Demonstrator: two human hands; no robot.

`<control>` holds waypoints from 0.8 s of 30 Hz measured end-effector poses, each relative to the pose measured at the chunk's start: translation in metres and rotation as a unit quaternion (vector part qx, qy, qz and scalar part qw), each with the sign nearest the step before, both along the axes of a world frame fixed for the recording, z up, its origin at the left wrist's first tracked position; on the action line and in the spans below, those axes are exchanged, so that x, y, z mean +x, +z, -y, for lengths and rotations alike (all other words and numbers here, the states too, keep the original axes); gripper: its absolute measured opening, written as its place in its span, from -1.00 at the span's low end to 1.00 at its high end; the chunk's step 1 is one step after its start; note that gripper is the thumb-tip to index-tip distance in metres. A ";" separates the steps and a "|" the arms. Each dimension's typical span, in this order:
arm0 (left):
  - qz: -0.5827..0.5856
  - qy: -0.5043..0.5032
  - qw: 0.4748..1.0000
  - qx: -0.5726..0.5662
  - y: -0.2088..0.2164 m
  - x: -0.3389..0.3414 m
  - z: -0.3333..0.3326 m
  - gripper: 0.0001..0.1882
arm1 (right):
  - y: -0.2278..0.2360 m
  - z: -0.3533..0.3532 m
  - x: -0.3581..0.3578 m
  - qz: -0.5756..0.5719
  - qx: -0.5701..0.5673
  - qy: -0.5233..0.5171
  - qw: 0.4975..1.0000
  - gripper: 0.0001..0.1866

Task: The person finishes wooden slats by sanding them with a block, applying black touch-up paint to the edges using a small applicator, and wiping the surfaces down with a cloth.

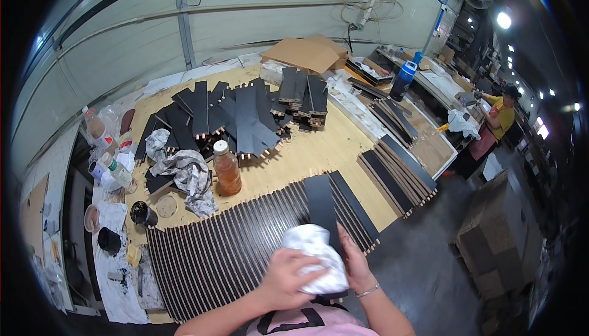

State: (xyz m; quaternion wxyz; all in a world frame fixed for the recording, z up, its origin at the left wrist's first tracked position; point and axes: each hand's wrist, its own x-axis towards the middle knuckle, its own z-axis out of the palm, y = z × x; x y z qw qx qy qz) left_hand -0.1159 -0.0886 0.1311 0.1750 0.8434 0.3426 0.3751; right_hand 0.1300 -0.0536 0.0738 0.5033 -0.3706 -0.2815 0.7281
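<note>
My left hand (287,278) is closed on a crumpled white cloth (315,256), pressed against the face of a black board (321,204). That board stands tilted over the row, its far end upward and its lower part covered by the cloth. Along its right edge my right hand (354,262) grips it, a bracelet at the wrist. Beneath lies a long row of black wooden slats (227,253) set on edge, light dowel pegs sticking out of their ends. One black board (354,207) lies flat on the row's right end.
Behind stand a bottle of amber liquid (227,170), a stained rag (184,173) and heaped black boards (245,118). More slats (399,173) are stacked at right. Black pots (143,214) sit at left. Cardboard boxes (500,231) and a person (500,118) are farther right.
</note>
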 end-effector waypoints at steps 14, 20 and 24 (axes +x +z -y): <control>0.276 0.264 0.924 0.000 -0.010 -0.062 -0.148 -0.65 | 0.028 0.014 0.002 -0.088 -0.033 0.105 0.990 -0.46; 0.413 0.214 0.869 -0.166 -0.047 -0.045 -0.131 -0.63 | 0.007 0.009 0.006 -0.185 -0.036 0.122 0.975 -0.46; -0.056 0.286 0.957 0.007 -0.042 -0.048 -0.097 -0.46 | 0.003 0.012 0.003 -0.213 0.004 0.063 0.975 -0.45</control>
